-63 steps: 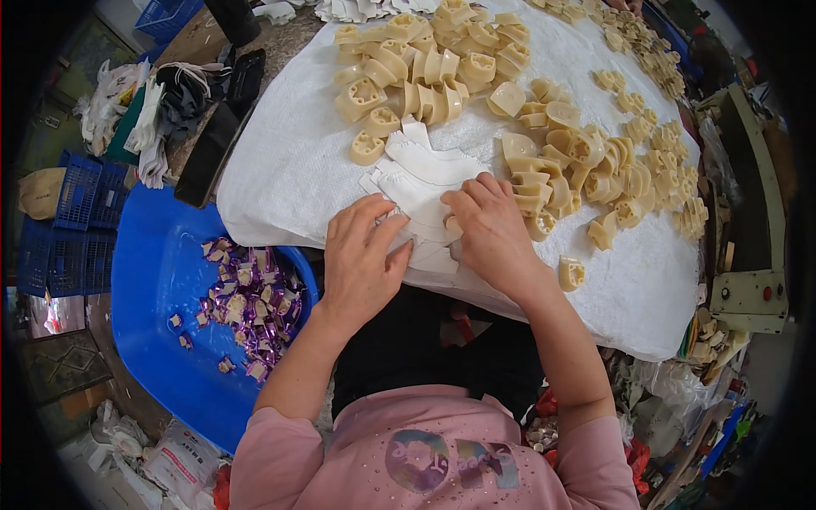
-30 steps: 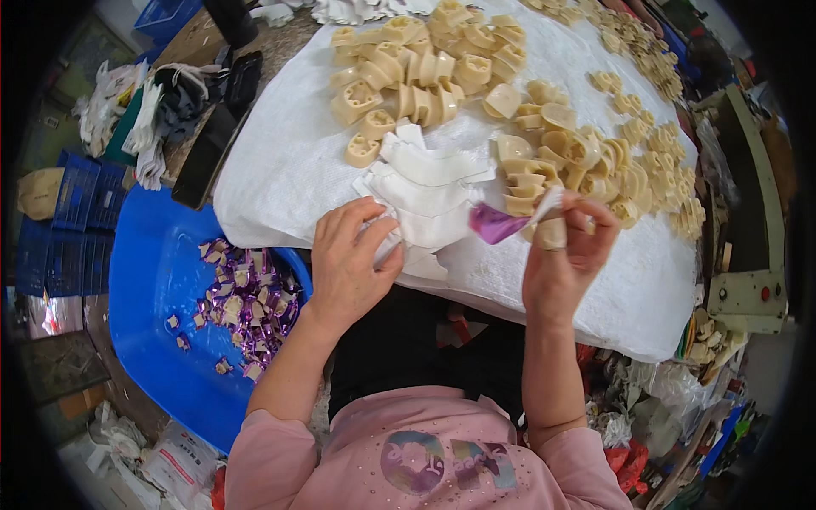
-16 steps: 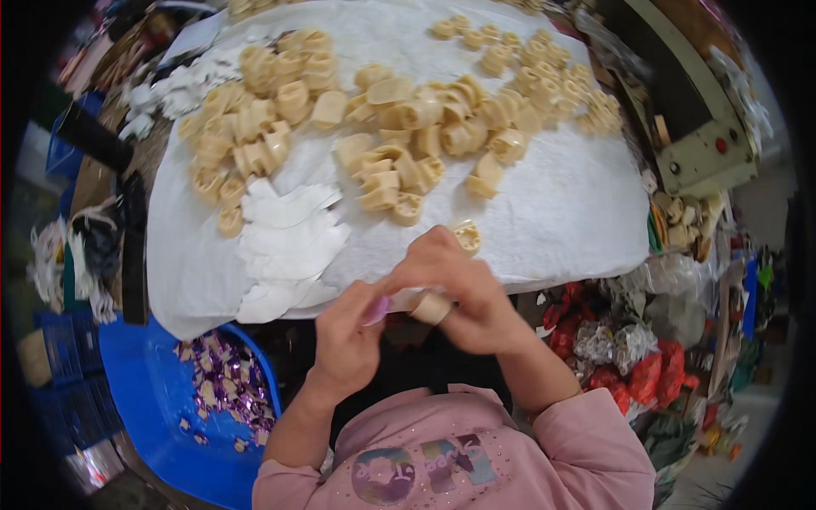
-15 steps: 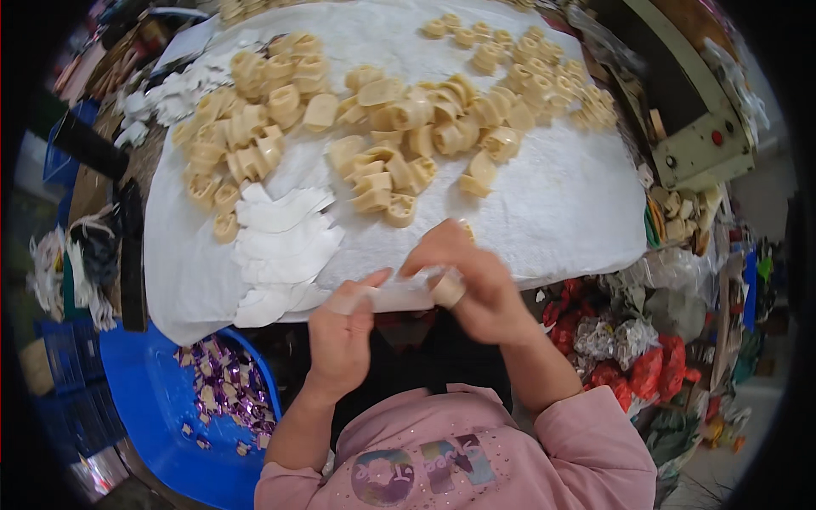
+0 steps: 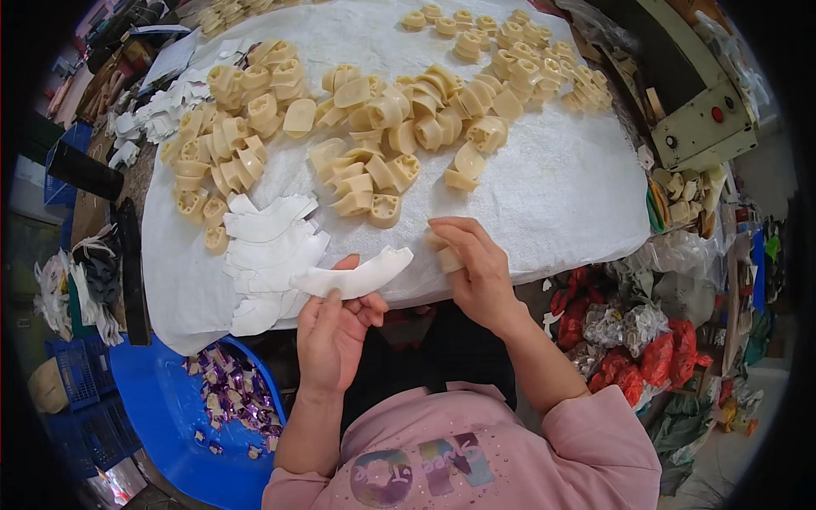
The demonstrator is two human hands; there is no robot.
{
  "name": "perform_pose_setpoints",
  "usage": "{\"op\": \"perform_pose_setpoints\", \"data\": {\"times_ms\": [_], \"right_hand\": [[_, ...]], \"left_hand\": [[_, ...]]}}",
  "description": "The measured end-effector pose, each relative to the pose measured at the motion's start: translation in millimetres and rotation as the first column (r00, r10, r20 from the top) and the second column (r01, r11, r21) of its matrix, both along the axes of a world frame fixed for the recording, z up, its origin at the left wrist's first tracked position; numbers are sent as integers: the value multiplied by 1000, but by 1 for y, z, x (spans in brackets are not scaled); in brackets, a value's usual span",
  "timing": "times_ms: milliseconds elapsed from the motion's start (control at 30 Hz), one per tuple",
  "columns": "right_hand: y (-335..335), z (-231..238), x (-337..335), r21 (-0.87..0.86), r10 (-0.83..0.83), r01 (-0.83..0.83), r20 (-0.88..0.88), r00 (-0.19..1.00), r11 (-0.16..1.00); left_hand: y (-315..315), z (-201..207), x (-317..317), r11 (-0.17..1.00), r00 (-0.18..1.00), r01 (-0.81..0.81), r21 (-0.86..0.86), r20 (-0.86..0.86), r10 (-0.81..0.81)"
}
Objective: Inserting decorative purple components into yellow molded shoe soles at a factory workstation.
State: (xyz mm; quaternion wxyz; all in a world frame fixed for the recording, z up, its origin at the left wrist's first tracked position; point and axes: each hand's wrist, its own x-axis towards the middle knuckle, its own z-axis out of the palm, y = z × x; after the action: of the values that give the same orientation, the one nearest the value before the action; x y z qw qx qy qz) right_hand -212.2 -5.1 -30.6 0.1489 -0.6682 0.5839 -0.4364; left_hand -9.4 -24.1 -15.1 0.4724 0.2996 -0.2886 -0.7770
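My left hand [image 5: 331,340] pinches a curved white strip [image 5: 357,274] between thumb and fingers, raised over the table's near edge. In my right hand [image 5: 478,263] sits a beige plastic piece that looks like a shoe heel [image 5: 448,257], partly hidden by the fingers. A pile of overlapping white strips [image 5: 272,255] lies just left of my left hand. Beyond both hands, many more beige heel-like pieces [image 5: 382,153] spread across the white sheet [image 5: 544,204], some with holes in their ends.
Below left stands a blue basin [image 5: 153,408] with shiny purple and beige pieces [image 5: 234,391]. A green metal machine [image 5: 710,127] is at the far right. Red plastic bags [image 5: 659,361] and clear wrapping sit at lower right. White scraps [image 5: 174,106] lie at the far left.
My hands have moved apart. The white strip, earlier stretched between them by the beige piece, is now in my left hand alone; the beige piece stays in my right.
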Motion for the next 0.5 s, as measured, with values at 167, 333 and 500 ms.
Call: {"op": "perform_pose_setpoints", "data": {"times_ms": [167, 333, 500], "right_hand": [[8, 9, -3, -91, -148, 129, -256, 955, 987], [20, 16, -7, 100, -71, 80, -94, 993, 992], [17, 42, 34, -155, 186, -145, 296, 937, 977]], "left_hand": [[2, -1, 4, 998, 1000, -30, 46, -1, 31], [4, -4, 5, 999, 996, -43, -26, 75, 45], [12, -3, 1, 990, 988, -107, -96, 103, 117]]}}
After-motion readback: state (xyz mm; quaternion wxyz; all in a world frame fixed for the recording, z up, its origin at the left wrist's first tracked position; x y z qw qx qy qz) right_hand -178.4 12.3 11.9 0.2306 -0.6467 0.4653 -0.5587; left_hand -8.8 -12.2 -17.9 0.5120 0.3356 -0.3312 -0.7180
